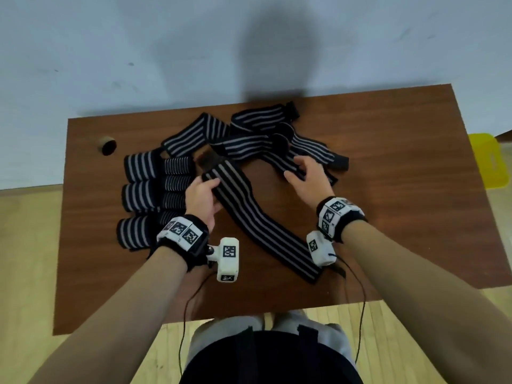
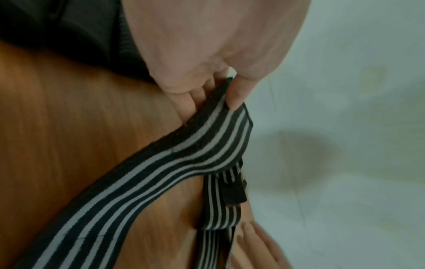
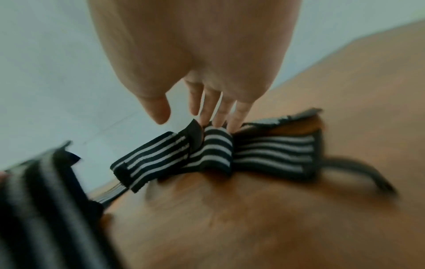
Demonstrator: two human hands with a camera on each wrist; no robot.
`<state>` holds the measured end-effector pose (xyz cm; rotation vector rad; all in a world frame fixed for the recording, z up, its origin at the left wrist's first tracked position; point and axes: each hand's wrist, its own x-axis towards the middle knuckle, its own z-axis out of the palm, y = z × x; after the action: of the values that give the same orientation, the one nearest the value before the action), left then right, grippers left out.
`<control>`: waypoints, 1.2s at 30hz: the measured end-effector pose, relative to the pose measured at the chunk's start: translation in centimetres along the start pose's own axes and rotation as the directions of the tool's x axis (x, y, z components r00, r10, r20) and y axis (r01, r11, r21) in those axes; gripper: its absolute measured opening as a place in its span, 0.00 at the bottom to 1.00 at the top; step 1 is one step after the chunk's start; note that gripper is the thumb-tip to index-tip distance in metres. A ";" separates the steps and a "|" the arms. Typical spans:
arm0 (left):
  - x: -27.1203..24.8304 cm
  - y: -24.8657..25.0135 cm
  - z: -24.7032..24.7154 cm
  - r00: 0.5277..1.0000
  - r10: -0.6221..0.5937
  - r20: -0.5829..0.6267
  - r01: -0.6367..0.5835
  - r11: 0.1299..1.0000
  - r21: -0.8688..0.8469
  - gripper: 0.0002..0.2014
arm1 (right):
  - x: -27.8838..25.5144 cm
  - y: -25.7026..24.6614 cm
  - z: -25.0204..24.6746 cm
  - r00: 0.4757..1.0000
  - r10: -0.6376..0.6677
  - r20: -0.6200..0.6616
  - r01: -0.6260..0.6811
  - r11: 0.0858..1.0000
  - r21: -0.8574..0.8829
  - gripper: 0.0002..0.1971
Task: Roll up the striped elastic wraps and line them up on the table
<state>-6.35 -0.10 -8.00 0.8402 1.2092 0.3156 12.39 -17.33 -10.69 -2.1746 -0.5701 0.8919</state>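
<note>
1. Head: fingers [image 1: 212,184] of the left hand [image 1: 201,199] curled round the flat wrap [image 1: 249,217] on the table [image 1: 388,217]; right hand [image 1: 307,181] relaxed over the loose wraps [image 1: 249,145], rolled wraps [image 1: 138,187] further left.
2. Left wrist: thumb [image 2: 236,92] pinched the wrap's end.
3. Right wrist: straight fingertips [image 3: 218,116] touched a loose wrap.

The wraps [image 1: 257,217] are black with grey stripes. The table [image 1: 388,217] is brown wood. The wall [image 1: 138,37] is pale grey. A yellow thing [image 1: 490,162] sits beside the table.
</note>
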 end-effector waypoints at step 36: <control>4.0 4.0 7.2 0.969 0.091 0.231 -0.233 0.652 0.722 0.34 | 2.6 -4.8 1.3 0.973 -0.230 0.017 0.228 0.970 0.084 0.25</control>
<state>2.51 2.23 -7.15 1.6739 1.0871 -0.1479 12.57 -11.98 -8.87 -1.9781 -0.7674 0.8056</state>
